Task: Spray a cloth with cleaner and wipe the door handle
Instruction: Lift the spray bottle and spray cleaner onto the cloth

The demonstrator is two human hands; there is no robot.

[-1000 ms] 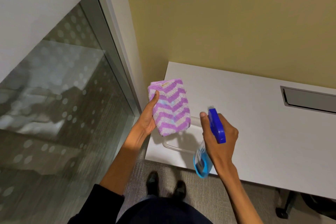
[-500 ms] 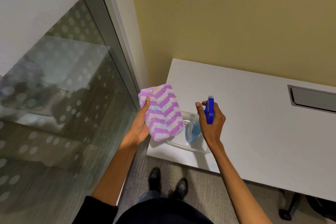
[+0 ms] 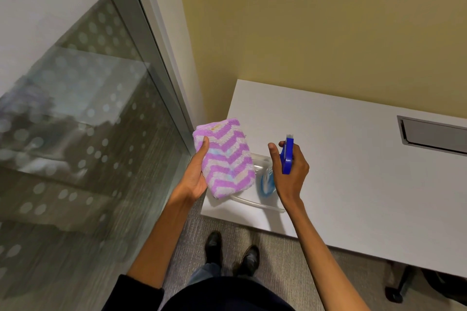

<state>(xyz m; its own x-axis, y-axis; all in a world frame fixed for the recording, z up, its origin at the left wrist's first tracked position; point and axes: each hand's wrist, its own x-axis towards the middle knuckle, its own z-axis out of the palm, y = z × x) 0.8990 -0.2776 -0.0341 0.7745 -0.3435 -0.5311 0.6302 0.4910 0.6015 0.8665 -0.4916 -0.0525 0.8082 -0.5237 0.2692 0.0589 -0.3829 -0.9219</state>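
Cloth (image 3: pixel 225 158) held in left hand (image 3: pixel 193 179), spray bottle (image 3: pixel 286 156) in right hand (image 3: pixel 290 174) just beside

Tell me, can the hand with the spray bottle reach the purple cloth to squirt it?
Probably yes. The right hand holds the spray bottle right beside the cloth, with only open air between them.

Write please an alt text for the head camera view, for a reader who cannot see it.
A person's left hand holds up a folded purple-and-white chevron cloth, while the right hand grips a blue spray bottle beside it, over a clear tray on the corner of a white table. A glass door stands at left.
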